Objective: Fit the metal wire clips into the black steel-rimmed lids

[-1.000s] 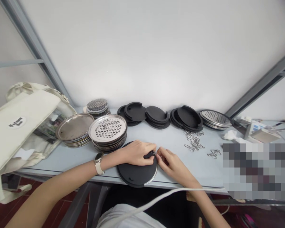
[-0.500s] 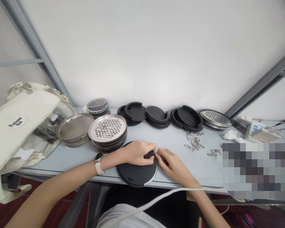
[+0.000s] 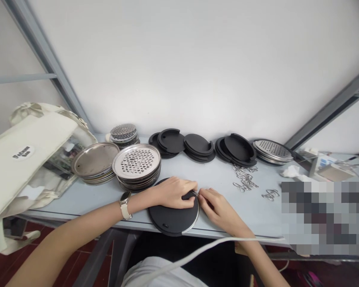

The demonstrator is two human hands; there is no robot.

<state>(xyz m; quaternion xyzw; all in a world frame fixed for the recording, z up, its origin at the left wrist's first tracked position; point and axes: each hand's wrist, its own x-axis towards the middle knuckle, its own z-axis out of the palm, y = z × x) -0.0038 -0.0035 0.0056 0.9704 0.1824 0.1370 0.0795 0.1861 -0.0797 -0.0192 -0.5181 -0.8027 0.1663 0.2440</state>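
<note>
A black round disc (image 3: 172, 219) with a metal rim showing on its right side lies at the table's front edge. Over its upper part rests my left hand (image 3: 177, 193), fingers bent and closed against the disc. My right hand (image 3: 214, 204) is pinched on a small metal wire clip (image 3: 195, 193) at the disc's upper right edge. The tips of both hands nearly meet at that clip. More wire clips (image 3: 245, 177) lie loose to the right, with a smaller group (image 3: 270, 194) beyond them.
Left of the disc stand stacks of grater plates (image 3: 137, 161) and plain metal plates (image 3: 95, 159). Black holders (image 3: 199, 145) line the wall, with perforated plates (image 3: 272, 150) at right. A cream bag (image 3: 44, 135) sits far left; a white cable (image 3: 197, 255) crosses in front.
The view has shifted very slightly. Both hands stay at the clip, with my right fingertips moved only a little.
</note>
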